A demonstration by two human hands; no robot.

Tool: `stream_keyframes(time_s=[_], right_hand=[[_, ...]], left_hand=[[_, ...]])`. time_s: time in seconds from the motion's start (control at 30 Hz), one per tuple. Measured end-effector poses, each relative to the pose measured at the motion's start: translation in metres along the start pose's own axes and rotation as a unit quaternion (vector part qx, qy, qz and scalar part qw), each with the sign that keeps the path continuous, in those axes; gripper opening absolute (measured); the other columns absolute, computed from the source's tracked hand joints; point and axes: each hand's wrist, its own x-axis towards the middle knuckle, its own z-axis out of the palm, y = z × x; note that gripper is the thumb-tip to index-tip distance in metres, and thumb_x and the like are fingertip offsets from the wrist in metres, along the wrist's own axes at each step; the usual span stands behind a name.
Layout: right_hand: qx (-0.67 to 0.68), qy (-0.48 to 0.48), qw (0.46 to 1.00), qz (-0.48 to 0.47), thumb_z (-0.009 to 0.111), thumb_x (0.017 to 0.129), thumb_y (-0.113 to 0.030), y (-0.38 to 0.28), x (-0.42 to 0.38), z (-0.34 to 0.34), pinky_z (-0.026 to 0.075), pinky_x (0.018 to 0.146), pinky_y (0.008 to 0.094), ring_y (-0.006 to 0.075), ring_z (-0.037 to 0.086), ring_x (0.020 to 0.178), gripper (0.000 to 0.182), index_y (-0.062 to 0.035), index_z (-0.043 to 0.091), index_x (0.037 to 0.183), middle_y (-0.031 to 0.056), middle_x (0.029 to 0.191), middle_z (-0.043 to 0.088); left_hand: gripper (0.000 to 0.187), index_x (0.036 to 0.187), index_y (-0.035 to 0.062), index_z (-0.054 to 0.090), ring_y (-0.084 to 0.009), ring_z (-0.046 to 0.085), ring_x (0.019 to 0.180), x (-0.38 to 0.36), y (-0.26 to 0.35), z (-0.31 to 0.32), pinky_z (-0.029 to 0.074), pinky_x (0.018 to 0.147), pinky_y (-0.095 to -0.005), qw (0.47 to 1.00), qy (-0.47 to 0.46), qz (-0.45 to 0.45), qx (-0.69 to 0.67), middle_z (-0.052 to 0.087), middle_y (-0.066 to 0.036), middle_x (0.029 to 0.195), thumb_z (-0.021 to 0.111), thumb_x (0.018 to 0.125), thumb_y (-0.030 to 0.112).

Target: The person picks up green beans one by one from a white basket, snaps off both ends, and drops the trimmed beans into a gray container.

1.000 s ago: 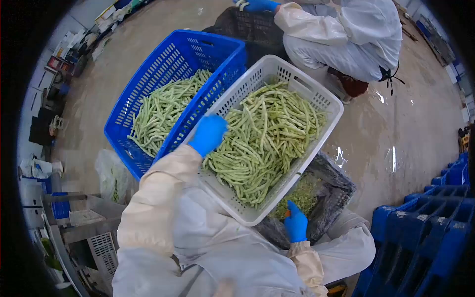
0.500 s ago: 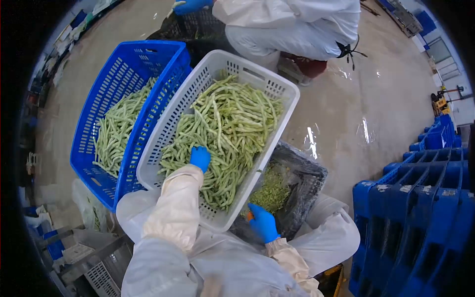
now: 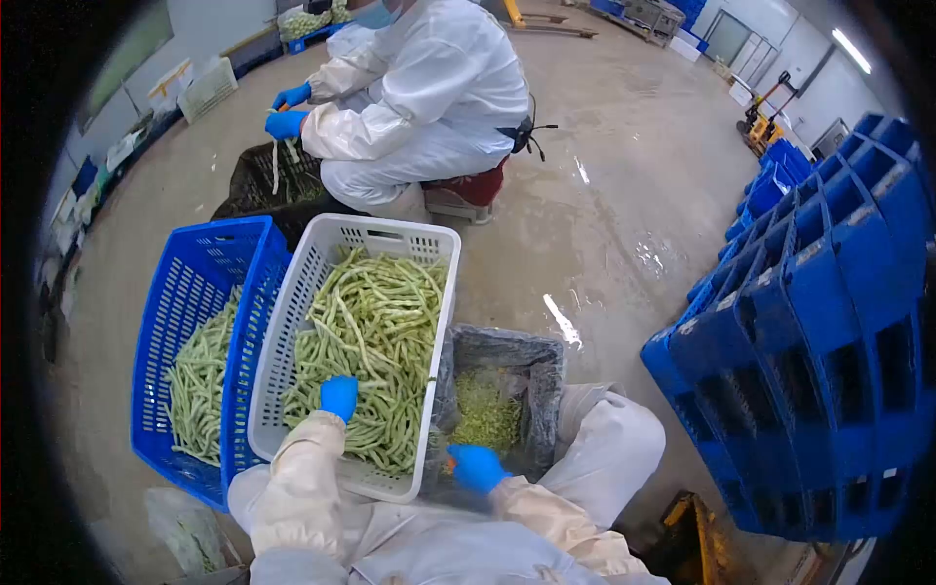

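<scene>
Long pale green beans (image 3: pixel 375 322) fill a white perforated crate (image 3: pixel 446 283) in front of me. My left hand (image 3: pixel 338 397), in a blue glove, rests on the beans at the crate's left side; its fingers point down and are hidden. Beside the crate's near right corner, my right hand (image 3: pixel 478 469), also gloved in blue, is closed around a small orange-handled tool (image 3: pixel 449 466), whose working end cannot be made out. Just beyond that hand, a bin lined with dark plastic (image 3: pixel 551 366) holds small green trimmings (image 3: pixel 486 414).
A blue crate (image 3: pixel 146 380) with more beans (image 3: pixel 202 385) touches the white crate's left side. Ahead, a seated co-worker (image 3: pixel 429 97) in white handles beans over a dark crate (image 3: pixel 249 180). Blue pallets (image 3: pixel 799 370) stand at right. The floor (image 3: pixel 585 195) is wet.
My view has tilted up, showing more of the co-worker and room. My left hand stays over the beans, its fingers now less visible. My right hand still holds the orange-handled tool beside the bin.
</scene>
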Motion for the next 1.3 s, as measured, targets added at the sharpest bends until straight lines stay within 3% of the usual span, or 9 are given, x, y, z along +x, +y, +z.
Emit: stream_keyframes(time_s=[0.13,0.2,0.27,0.5,0.87,1.07,1.17,1.23,1.3], right_hand=[[0.129,0.179,0.975,-0.022,0.056,0.076,-0.016,-0.007,0.000,-0.013,0.049,0.072,0.0383,0.0312,0.060,0.084,0.032,-0.0089,0.058,0.107,0.0167,0.094,0.062],[0.297,0.208,0.931,-0.038,0.057,0.079,-0.013,-0.015,0.001,-0.023,0.049,0.073,0.0338,0.0244,0.061,0.085,0.032,-0.0075,0.056,0.111,0.0133,0.097,0.062],[0.514,0.196,0.832,-0.078,0.054,0.084,-0.010,-0.024,-0.001,-0.036,0.048,0.075,0.0307,0.0186,0.059,0.085,0.031,-0.0035,0.054,0.114,0.0098,0.097,0.062],[0.598,0.116,0.777,-0.157,0.050,0.087,-0.008,-0.019,-0.032,-0.064,0.047,0.077,0.0298,0.0155,0.059,0.082,0.024,0.0023,0.054,0.109,0.0095,0.090,0.062],[0.617,0.114,0.763,-0.156,0.051,0.086,-0.012,-0.021,-0.039,-0.063,0.043,0.059,0.0262,0.0125,0.054,0.063,0.016,0.0019,0.058,0.089,0.0064,0.070,0.058],[0.783,0.135,0.586,-0.156,0.052,0.084,-0.015,-0.020,-0.032,-0.060,0.042,0.059,0.0273,0.0137,0.051,0.062,0.018,0.0019,0.057,0.087,0.0061,0.069,0.055],[0.778,0.133,0.602,-0.125,0.054,0.083,-0.015,-0.013,-0.036,-0.056,0.043,0.063,0.0283,0.0138,0.050,0.063,0.016,0.0000,0.057,0.084,0.0052,0.068,0.054],[0.749,0.141,0.642,-0.087,0.055,0.084,-0.016,0.000,-0.037,-0.052,0.043,0.066,0.0288,0.0136,0.050,0.064,0.014,-0.0020,0.057,0.082,0.0044,0.067,0.053],[0.833,0.241,0.496,-0.036,0.056,0.083,-0.016,0.035,-0.027,-0.044,0.043,0.065,0.0285,0.0129,0.050,0.064,0.013,-0.0027,0.057,0.083,0.0039,0.068,0.053]], left_hand=[[0.019,0.082,0.0051,0.060,-0.0249,0.059,0.056,-0.037,0.012,-0.102,0.044,0.050,-0.0376,0.944,0.220,-0.097,-0.225,0.060,-0.011,0.065,0.057,0.080,0.023],[0.024,0.092,0.0028,0.060,-0.0243,0.058,0.056,-0.065,0.042,-0.157,0.045,0.052,-0.0351,0.769,0.099,-0.096,-0.625,0.061,-0.013,0.068,0.060,0.080,0.023],[0.023,0.102,0.0006,0.058,-0.0109,0.054,0.057,-0.095,0.069,-0.181,0.045,0.054,-0.0248,0.760,0.049,-0.044,-0.646,0.060,-0.008,0.071,0.057,0.084,0.014],[0.019,0.097,0.0057,0.061,-0.0310,0.058,0.078,-0.147,0.111,-0.187,0.046,0.065,-0.0380,0.883,0.210,0.080,-0.413,0.061,-0.013,0.087,0.058,0.081,0.014],[0.020,0.097,0.0084,0.060,-0.0309,0.054,0.071,-0.153,0.113,-0.189,0.044,0.061,-0.0376,0.930,0.230,0.082,-0.274,0.056,-0.012,0.080,0.058,0.078,0.013],[0.019,0.100,0.0026,0.058,-0.0197,0.053,0.070,-0.138,0.182,-0.153,0.044,0.063,-0.0309,0.722,0.104,-0.004,-0.684,0.056,-0.006,0.078,0.053,0.087,0.016],[0.023,0.100,-0.0005,0.057,-0.0172,0.050,0.067,-0.127,0.187,-0.181,0.042,0.064,-0.0280,0.512,0.012,-0.059,-0.857,0.054,-0.003,0.079,0.055,0.086,0.017],[0.027,0.108,0.0004,0.052,-0.0159,0.048,0.067,-0.100,0.169,-0.181,0.041,0.063,-0.0287,0.224,0.073,-0.066,-0.970,0.052,-0.005,0.081,0.052,0.088,0.020],[0.030,0.109,0.0003,0.050,-0.0149,0.047,0.065,-0.082,0.133,-0.189,0.041,0.061,-0.0281,0.165,0.095,-0.060,-0.980,0.051,-0.004,0.078,0.051,0.089,0.022]])
